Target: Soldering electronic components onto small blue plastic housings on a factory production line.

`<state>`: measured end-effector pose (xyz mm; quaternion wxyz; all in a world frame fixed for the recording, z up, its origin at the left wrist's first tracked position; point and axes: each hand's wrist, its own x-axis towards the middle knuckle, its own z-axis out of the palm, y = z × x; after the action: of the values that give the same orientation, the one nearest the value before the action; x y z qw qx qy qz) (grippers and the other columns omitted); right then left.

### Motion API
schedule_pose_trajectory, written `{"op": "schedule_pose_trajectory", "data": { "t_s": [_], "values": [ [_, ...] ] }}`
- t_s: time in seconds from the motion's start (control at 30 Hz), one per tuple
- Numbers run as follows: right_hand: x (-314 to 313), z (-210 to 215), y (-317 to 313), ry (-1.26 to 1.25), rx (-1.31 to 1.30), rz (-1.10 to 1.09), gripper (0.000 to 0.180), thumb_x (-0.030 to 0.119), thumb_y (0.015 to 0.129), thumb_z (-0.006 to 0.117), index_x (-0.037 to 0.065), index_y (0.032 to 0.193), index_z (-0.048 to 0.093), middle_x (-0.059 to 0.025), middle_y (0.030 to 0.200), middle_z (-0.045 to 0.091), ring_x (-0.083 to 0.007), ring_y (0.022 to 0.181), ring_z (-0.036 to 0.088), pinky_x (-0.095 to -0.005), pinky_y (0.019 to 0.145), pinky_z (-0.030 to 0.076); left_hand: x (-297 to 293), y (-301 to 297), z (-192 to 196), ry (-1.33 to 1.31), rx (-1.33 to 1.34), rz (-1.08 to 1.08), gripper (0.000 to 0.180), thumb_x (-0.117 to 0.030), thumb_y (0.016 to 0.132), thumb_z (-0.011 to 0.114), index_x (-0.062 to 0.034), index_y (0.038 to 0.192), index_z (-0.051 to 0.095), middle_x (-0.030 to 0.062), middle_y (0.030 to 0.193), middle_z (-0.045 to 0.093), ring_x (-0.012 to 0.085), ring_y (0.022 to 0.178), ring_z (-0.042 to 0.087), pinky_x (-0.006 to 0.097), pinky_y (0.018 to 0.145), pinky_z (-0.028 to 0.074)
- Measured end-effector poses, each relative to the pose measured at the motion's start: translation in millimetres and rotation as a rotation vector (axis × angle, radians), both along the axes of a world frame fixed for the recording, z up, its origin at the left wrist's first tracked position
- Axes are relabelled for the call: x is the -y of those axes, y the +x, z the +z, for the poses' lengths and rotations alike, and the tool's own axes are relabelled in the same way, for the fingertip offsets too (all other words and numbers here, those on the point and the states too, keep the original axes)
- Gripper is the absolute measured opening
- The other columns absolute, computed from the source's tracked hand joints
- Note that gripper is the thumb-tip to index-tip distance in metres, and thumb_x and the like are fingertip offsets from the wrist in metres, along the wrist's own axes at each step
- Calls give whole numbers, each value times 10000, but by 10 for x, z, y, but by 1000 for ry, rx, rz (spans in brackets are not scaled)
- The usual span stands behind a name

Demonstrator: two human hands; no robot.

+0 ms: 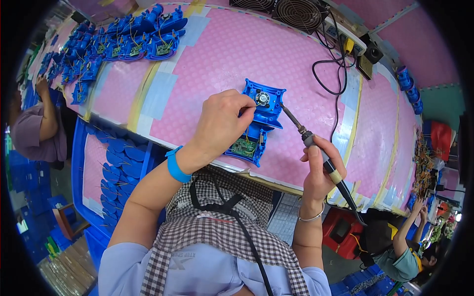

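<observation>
On the pink table mat in front of me lies an opened blue plastic housing (276, 93) with a round speaker (262, 98) in its upper half. The lower half bears a green circuit board (244, 146) with thin yellow wires. My left hand (222, 116) is closed in a pinch at the left side of the speaker, and a thin light wire (256, 104) shows at its fingertips. In my right hand (323, 170) is a soldering iron (311, 140), held like a pen. Its tip is at the right edge of the upper half; whether it touches cannot be told.
Several blue housings with boards and wires (133, 44) stand at the far left. Black fans (298, 15) and a power strip (353, 37) with a looping black cord (316, 74) are at the back. A blue bin (81, 163) holds blue parts at left. Other people work at both sides.
</observation>
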<state>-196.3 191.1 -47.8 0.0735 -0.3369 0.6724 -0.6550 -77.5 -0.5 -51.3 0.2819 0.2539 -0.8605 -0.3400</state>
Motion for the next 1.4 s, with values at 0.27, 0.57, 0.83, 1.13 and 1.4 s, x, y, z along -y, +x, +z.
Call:
{"op": "schedule_pose_trajectory", "data": {
  "t_s": [0.27, 0.57, 0.83, 1.13, 1.4],
  "values": [
    [-170, 106, -145, -114, 63, -148, 199, 13, 866, 626, -77, 1041, 653, -133, 845, 661, -147, 636, 614, -250, 572, 499, -12, -99, 40, -11, -11, -34, 69, -53, 767, 690, -18, 823, 709, 116, 769, 673, 238, 672, 654, 337, 579, 498],
    [-399, 159, -770, -290, 40, -317, 207, 107, 982, 532, -24, 1123, 610, -67, 709, 578, -106, 526, 516, -224, 477, 414, -75, -74, 68, -68, 27, -17, 42, -41, 762, 679, -8, 781, 695, 122, 743, 672, 255, 647, 634, 354, 607, 487],
    [-252, 210, -3177, -156, -413, -790, 202, 221, 942, 629, 59, 1059, 598, -97, 760, 632, -184, 635, 606, -309, 575, 469, -389, 102, 420, -195, 32, -38, 257, -44, 746, 736, -22, 988, 652, 92, 720, 542, 245, 659, 541, 361, 591, 423],
    [-245, -618, -5736, 609, -1093, -433, 311, 233, 854, 634, 94, 1120, 713, -222, 1111, 652, -338, 952, 624, -412, 836, 484, -381, 73, 375, -42, 545, -177, 343, -275, 808, 687, -75, 1062, 573, 140, 770, 581, 327, 622, 623, 450, 510, 491],
    [-249, -585, -6206, 441, -1177, -853, 485, 490, 764, 705, 46, 914, 583, -144, 733, 594, -349, 622, 607, -443, 515, 455, 76, 511, 241, -157, 679, 121, 312, -213, 833, 628, -147, 1133, 572, 83, 858, 541, 269, 679, 623, 420, 507, 496]
  ]
}}
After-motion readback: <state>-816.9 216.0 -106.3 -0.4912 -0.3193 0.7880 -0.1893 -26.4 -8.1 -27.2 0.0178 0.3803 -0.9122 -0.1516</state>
